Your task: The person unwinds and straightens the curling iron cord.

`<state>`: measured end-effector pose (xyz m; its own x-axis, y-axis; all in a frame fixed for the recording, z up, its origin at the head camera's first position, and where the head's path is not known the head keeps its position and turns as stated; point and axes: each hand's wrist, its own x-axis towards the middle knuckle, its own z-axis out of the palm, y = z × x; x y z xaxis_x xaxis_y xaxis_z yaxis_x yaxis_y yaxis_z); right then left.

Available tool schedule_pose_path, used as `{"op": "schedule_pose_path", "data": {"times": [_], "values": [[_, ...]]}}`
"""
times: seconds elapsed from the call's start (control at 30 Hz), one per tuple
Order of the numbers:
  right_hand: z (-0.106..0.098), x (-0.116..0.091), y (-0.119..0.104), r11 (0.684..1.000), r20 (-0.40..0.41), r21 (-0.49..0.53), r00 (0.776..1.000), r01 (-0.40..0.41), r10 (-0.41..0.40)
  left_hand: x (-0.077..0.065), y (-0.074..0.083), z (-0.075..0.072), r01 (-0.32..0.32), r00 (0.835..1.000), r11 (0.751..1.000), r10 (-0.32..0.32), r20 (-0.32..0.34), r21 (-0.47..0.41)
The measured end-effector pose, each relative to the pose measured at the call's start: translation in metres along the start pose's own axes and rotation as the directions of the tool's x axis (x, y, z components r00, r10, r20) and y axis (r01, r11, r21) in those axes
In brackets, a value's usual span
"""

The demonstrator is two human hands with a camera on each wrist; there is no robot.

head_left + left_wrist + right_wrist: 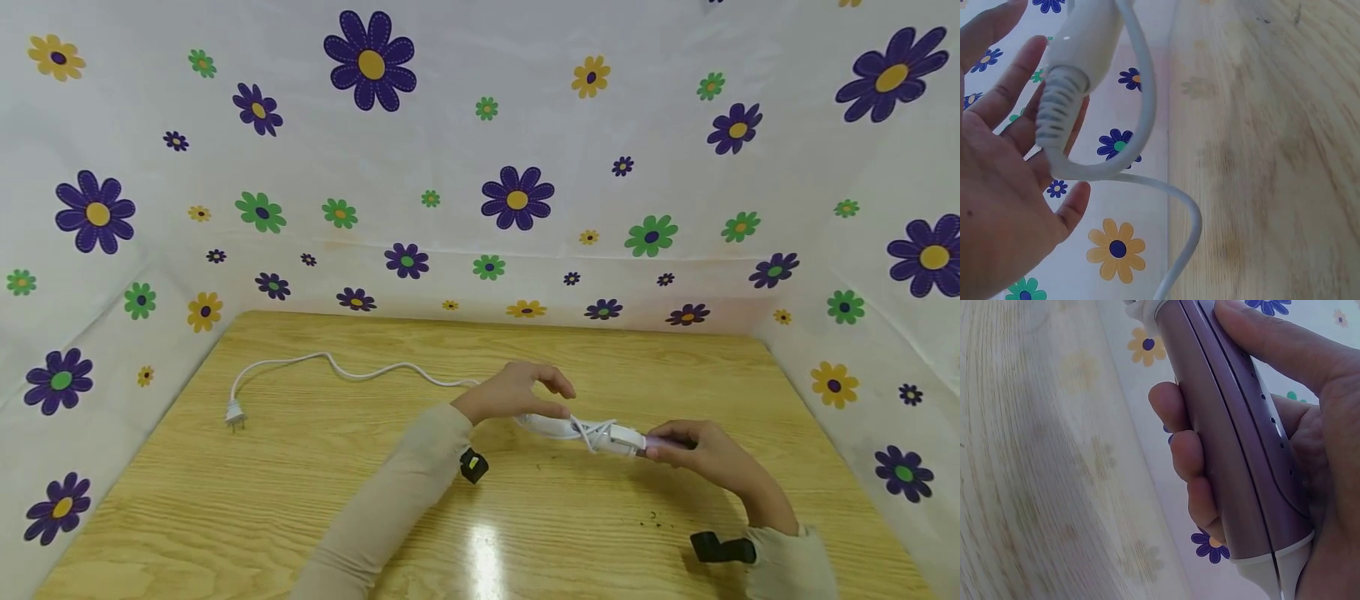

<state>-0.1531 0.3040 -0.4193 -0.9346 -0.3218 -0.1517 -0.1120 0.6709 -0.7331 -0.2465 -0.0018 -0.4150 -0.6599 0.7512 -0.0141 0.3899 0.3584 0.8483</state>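
A white and purple hair straightener (550, 427) is held level over the table, its white cord (594, 433) wound in crossing loops round the middle. My right hand (708, 457) grips the purple end (1225, 437); in the right wrist view the fingers curl round it and the thumb lies along the other side. At the white handle end is my left hand (517, 392), fingers spread and loosely bent. The left wrist view shows that handle (1088, 44) in front of the fingers, with a ribbed cord sleeve (1060, 106) at its tip.
The cord's free length runs left across the wooden table (337, 483) to a two-pin plug (235, 413). Small dark specks (654, 521) lie near the right hand. A white flowered cloth (435, 158) walls the table at the back and both sides.
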Motion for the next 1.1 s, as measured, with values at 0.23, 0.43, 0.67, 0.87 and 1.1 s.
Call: {"op": "schedule_pose_path", "data": {"times": [0.23,0.43,0.67,0.87,1.1], "values": [[0.002,0.001,0.0,1.0,-0.003,-0.003,1.0,-0.004,0.004,0.001,0.0,0.003,0.03,0.998,0.988,-0.039,0.057,0.151],[0.004,0.002,0.0,1.0,0.012,0.02,1.0,0.019,-0.019,0.0,-0.001,0.004,0.042,0.999,0.987,-0.046,0.026,0.153],[0.002,0.003,-0.001,1.0,-0.007,0.01,1.0,-0.021,0.021,-0.004,0.0,0.0,0.007,0.999,0.987,-0.001,-0.036,0.162],[0.0,0.0,-0.003,0.998,-0.076,0.012,0.995,-0.061,0.062,-0.012,-0.002,-0.006,0.001,0.995,0.985,0.016,-0.098,0.17],[-0.001,0.0,-0.004,0.997,-0.13,-0.006,0.988,-0.08,0.079,-0.024,-0.009,-0.008,0.012,0.991,0.991,0.006,-0.134,0.135]]}}
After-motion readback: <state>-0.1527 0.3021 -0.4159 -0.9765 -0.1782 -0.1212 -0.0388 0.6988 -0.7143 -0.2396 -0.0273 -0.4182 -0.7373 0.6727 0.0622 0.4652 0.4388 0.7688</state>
